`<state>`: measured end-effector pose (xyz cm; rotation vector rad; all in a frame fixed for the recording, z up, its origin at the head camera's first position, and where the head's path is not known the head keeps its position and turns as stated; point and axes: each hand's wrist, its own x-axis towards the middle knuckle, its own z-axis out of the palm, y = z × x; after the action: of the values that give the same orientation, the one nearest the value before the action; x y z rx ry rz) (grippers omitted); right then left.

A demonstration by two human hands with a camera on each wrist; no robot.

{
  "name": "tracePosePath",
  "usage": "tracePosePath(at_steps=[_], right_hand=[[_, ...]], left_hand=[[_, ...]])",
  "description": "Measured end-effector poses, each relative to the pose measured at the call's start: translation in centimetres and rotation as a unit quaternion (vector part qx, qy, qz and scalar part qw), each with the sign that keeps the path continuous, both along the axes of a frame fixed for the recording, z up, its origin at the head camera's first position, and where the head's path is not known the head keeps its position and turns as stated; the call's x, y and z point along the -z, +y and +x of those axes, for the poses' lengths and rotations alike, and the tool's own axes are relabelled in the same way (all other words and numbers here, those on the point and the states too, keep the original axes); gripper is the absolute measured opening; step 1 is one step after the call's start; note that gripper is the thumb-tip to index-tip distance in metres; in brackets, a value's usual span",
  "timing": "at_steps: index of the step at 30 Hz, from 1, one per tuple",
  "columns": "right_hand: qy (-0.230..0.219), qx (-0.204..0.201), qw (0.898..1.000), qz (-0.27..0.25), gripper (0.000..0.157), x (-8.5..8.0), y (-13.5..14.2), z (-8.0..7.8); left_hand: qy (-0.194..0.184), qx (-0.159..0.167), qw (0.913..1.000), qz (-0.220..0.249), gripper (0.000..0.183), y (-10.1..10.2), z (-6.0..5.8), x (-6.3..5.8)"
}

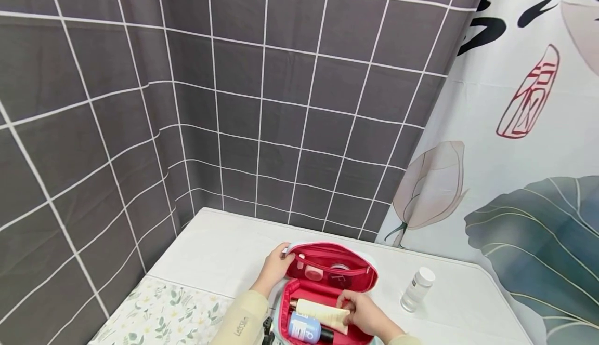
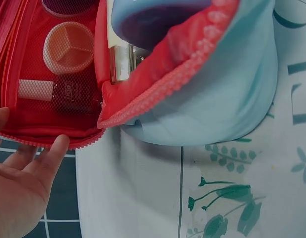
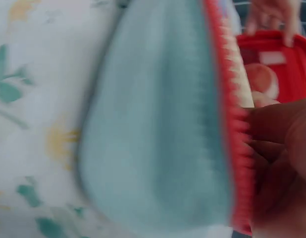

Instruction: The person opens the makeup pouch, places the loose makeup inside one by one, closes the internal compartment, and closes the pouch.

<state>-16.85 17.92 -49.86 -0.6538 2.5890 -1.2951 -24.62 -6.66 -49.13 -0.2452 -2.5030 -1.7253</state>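
Note:
A light-blue cosmetic bag [image 2: 232, 94] with a red lining lies unzipped on the table, its lid [image 1: 362, 282] folded back. My left hand [image 1: 273, 269] holds the lid's edge at its left end, thumb on the inner side. Inside the bag, a cream-coloured squeeze tube [image 1: 320, 311] lies above a blue bottle [image 1: 303, 328] with a black cap. My right hand [image 1: 367, 314] reaches over the bag's right side and pinches the tube's flat end. Behind mesh in the lid sit a round peach-coloured item [image 2: 69, 47] and a small white-and-dark tube [image 2: 36, 89].
A clear bottle [image 1: 416, 290] with a white cap stands on the white table [image 1: 224, 246], right of the bag. A floral cloth [image 1: 164, 314] covers the table's near left part. Dark grid curtains [image 1: 290, 101] hang behind and to the left.

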Motion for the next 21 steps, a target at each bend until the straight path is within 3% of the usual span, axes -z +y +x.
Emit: tracePosePath(at_steps=[7,10,16,19,21], right_hand=[[0.01,-0.004,1.0,0.02,0.031,0.9,0.1,-0.2],[0.048,-0.003,0.996,0.072,0.03,0.8,0.2,-0.2],[0.141,0.008,0.968,0.208,0.024,0.7,-0.1,0.4],[0.201,0.032,0.955,0.215,0.023,-0.1,0.0,0.7],[0.256,0.082,0.945,0.187,0.021,-1.3,0.7,0.8]], left_hand=[[-0.003,0.0,1.0,-0.002,0.029,0.1,-0.2,-0.1],[0.001,0.001,1.0,0.0,0.028,0.1,-0.3,-0.1],[0.006,0.002,1.0,0.0,0.027,0.1,-0.1,0.2],[0.007,-0.002,1.0,-0.003,0.027,0.0,-0.1,0.2],[0.006,-0.005,1.0,-0.002,0.028,-0.1,-0.1,0.2]])
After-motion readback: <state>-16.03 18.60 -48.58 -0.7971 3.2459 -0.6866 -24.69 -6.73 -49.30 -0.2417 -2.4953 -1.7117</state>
